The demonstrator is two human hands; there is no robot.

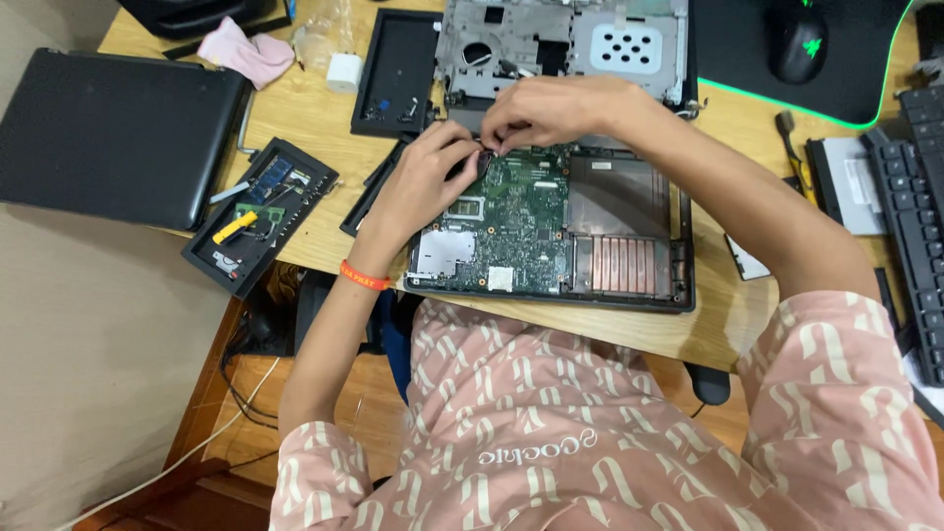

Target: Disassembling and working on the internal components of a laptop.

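An opened laptop base [678, 285] lies on the wooden desk, its green motherboard [521, 221] and copper heatsink [619, 264] exposed. My left hand [428, 177] rests on the board's upper left corner, fingers curled beside a small dark part [485, 160]. My right hand [546, 110] comes from the right and pinches that same small part at the board's top edge. What the fingers grip is mostly hidden. An orange wristband [364, 276] is on my left wrist.
A grey inner laptop frame [560, 44] lies beyond the board. A closed black laptop [108, 133] sits far left, beside a black cover tray [261, 216] with small parts and a yellow-handled tool. Black panel [393, 74], mouse [796, 44] on mat, keyboard [919, 216] right.
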